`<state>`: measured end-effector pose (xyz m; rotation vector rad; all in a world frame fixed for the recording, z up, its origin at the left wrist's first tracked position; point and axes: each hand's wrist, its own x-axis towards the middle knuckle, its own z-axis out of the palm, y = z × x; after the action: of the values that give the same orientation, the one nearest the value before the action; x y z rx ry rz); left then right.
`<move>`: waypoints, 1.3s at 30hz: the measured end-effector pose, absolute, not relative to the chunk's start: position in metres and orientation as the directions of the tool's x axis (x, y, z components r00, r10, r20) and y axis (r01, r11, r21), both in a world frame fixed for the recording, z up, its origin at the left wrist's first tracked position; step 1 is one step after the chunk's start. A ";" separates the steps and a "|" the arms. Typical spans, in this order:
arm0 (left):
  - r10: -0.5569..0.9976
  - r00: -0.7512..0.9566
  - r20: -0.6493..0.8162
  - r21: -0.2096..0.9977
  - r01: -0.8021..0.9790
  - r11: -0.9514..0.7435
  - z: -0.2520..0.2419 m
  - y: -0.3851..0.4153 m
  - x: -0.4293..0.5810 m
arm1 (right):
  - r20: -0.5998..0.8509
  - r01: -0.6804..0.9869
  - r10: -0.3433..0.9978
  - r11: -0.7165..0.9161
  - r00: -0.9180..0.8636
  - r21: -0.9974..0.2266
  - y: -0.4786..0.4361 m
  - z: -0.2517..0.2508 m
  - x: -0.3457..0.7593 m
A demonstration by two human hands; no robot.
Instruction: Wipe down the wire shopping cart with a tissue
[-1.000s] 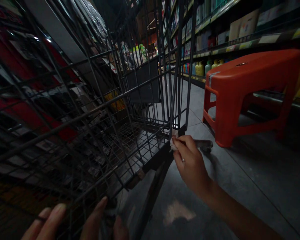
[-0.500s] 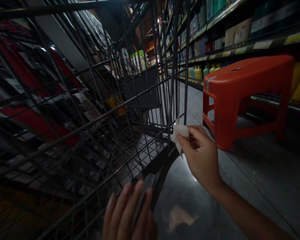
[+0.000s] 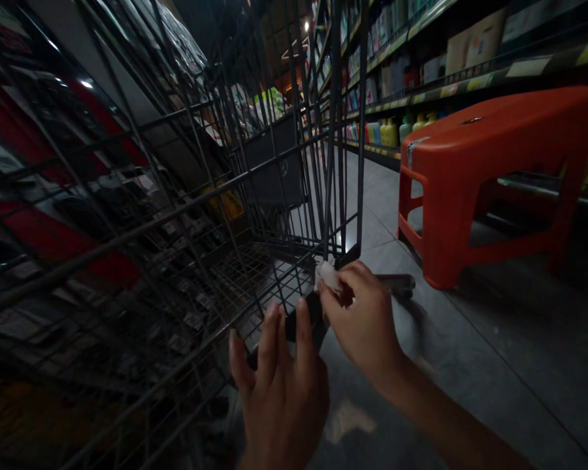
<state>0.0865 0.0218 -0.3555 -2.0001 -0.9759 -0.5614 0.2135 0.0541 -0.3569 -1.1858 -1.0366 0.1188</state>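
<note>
A crumpled white tissue [image 3: 327,275] is pinched between the thumb and fingers of my right hand [image 3: 367,320]. It presses against the lower corner of a dark wire shopping cart [image 3: 269,163], near where the upright bars meet the bottom frame. To the left and nearer me, my left hand [image 3: 284,385] has its fingers spread. Its fingertips are close to the cart's lower side rail; whether they touch it I cannot tell. Nothing shows in that hand.
An orange plastic stool [image 3: 490,176] stands on the grey tiled floor [image 3: 470,365] at the right. Behind it run store shelves [image 3: 470,81] with bottles and boxes. Dark and red packaged goods [image 3: 63,241] show through the cart's bars on the left.
My right hand has moved left and slightly down with the tissue along the cart's corner. My left hand has risen and shifted right, towards it, with fingers more spread.
</note>
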 end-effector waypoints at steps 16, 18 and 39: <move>0.465 0.548 0.695 -0.411 0.834 -0.369 -0.361 0.028 0.088 | 0.513 0.336 0.540 0.397 0.667 -0.854 0.053 -0.376 0.254; 0.458 0.544 0.703 -0.404 0.835 -0.373 -0.361 0.028 0.088 | 0.579 0.347 0.521 0.479 0.628 -0.806 0.064 -0.374 0.254; 0.475 0.551 0.686 -0.424 0.833 -0.354 -0.361 0.028 0.089 | 0.758 0.671 0.275 0.354 0.591 -0.651 0.093 -0.417 0.280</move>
<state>0.0891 0.0280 -0.3613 -2.0085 -1.0531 -0.5849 0.2802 0.0929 -0.4165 -1.2255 -0.9567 -0.3139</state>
